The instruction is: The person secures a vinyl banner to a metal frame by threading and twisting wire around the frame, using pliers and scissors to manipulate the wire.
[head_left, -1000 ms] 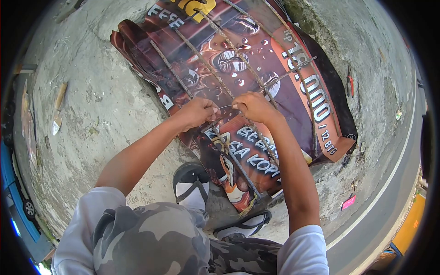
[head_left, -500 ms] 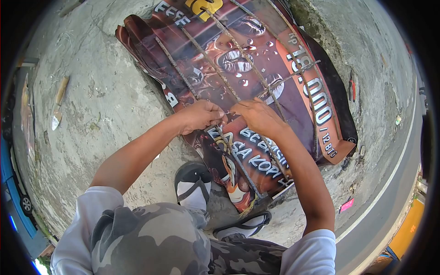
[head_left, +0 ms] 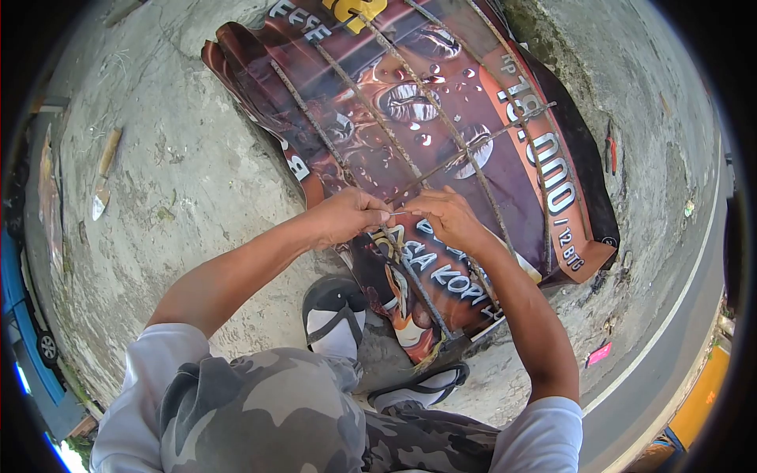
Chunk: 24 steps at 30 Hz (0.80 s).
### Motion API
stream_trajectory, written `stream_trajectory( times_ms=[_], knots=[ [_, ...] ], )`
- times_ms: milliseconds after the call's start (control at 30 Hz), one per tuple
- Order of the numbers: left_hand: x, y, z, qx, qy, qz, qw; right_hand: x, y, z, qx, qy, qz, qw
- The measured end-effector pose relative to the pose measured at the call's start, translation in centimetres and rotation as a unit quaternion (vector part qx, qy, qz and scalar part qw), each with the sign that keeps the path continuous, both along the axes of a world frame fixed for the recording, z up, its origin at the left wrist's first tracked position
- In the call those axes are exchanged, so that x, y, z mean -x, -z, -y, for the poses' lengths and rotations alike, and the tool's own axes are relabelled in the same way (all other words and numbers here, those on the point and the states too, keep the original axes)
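A short, thin piece of wire point(head_left: 400, 213) stretches between my two hands. My left hand point(head_left: 349, 215) is closed, thumb and forefinger pinching the wire's left end. My right hand point(head_left: 446, 217) pinches the other end, its fingers bent over it. Both hands are just above a grid of rusty steel rods point(head_left: 452, 132), near where a cross rod meets the long ones. Under the rods lies a printed plastic banner point(head_left: 394, 146), brown with white lettering, creased along its left side.
A trowel point(head_left: 103, 175) with a wooden handle lies on the rough concrete point(head_left: 189, 158) at left. Red-handled pliers point(head_left: 610, 150) are right of the banner. A pink packet point(head_left: 599, 354) lies near the road point(head_left: 662, 347). My sandalled feet point(head_left: 335, 319) are at the banner's near edge.
Both hands have shifted slightly down, and the wire now shows more clearly between the fingertips. The cross rod beyond the hands is more exposed. The view has moved a little.
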<state>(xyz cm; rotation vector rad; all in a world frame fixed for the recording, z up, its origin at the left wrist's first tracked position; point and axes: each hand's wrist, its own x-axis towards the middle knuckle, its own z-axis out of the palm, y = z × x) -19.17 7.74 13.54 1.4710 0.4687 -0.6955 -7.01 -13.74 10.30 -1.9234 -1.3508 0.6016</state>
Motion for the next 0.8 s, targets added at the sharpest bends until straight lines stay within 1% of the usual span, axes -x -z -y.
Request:
stream_trajectory(
  times_ms=[33, 67, 133, 167, 233, 267, 333, 367, 400, 467, 567, 633, 667, 733, 767, 800],
  knots=[
    [0.2, 0.3, 0.0, -0.002, 0.005, -0.004, 1.000, 0.2, 0.1, 0.1, 0.028, -0.006, 0.004, 1.000],
    [0.4, 0.7, 0.0, -0.002, 0.010, -0.007, 1.000, 0.3, 0.2, 0.1, 0.021, -0.007, 0.005, 1.000],
    [0.2, 0.1, -0.4, 0.052, -0.007, -0.060, 0.997, 0.1, 0.1, 0.1, 0.005, -0.008, 0.011, 1.000],
    [0.1, -0.2, -0.7, 0.078, -0.016, -0.086, 0.993, -0.2, 0.0, 0.3, 0.017, -0.001, 0.013, 1.000],
    [-0.2, -1.1, -1.2, 0.150, -0.073, -0.105, 0.980, -0.6, -1.0, 1.0, 0.042, 0.012, 0.014, 0.999],
    [-0.4, -1.4, -1.5, 0.185, -0.100, -0.112, 0.971, -0.8, -0.9, 1.4, 0.034, 0.020, 0.028, 0.999],
    [-0.5, -1.2, -2.0, 0.128, -0.031, -0.082, 0.988, -1.0, -0.8, 1.9, 0.018, 0.035, 0.055, 0.998],
    [-0.7, -1.1, -2.1, 0.098, 0.004, -0.066, 0.993, -1.1, -0.8, 2.1, 0.022, 0.036, 0.048, 0.998],
    [-0.7, -1.1, -2.1, 0.036, 0.063, -0.009, 0.997, -1.1, -1.2, 2.3, 0.026, 0.037, 0.040, 0.998],
    [-0.8, -0.8, -1.6, -0.084, 0.178, 0.104, 0.975, -1.1, -1.4, 2.7, 0.032, 0.034, 0.034, 0.998],
    [-1.5, -1.6, -0.5, -0.140, 0.236, 0.127, 0.953, -1.1, -1.3, 3.0, 0.030, 0.029, 0.041, 0.998],
    [-1.5, -1.3, 0.1, -0.183, 0.239, 0.153, 0.941, -0.9, -1.3, 3.0, 0.027, 0.035, 0.045, 0.998],
    [-1.6, -1.2, 0.3, -0.204, 0.240, 0.167, 0.934, -0.8, -1.2, 3.0, 0.025, 0.021, 0.079, 0.996],
    [-1.7, -0.5, 0.7, -0.191, 0.219, 0.147, 0.945, -0.2, -1.3, 2.6, 0.020, -0.008, 0.145, 0.989],
    [-1.8, -0.2, 0.8, -0.184, 0.207, 0.137, 0.951, 0.3, -1.2, 2.2, 0.011, 0.009, 0.185, 0.983],
    [-1.8, -0.5, 0.9, -0.148, 0.170, 0.107, 0.968, 1.0, -0.9, 1.8, 0.001, 0.026, 0.224, 0.974]
  ],
)
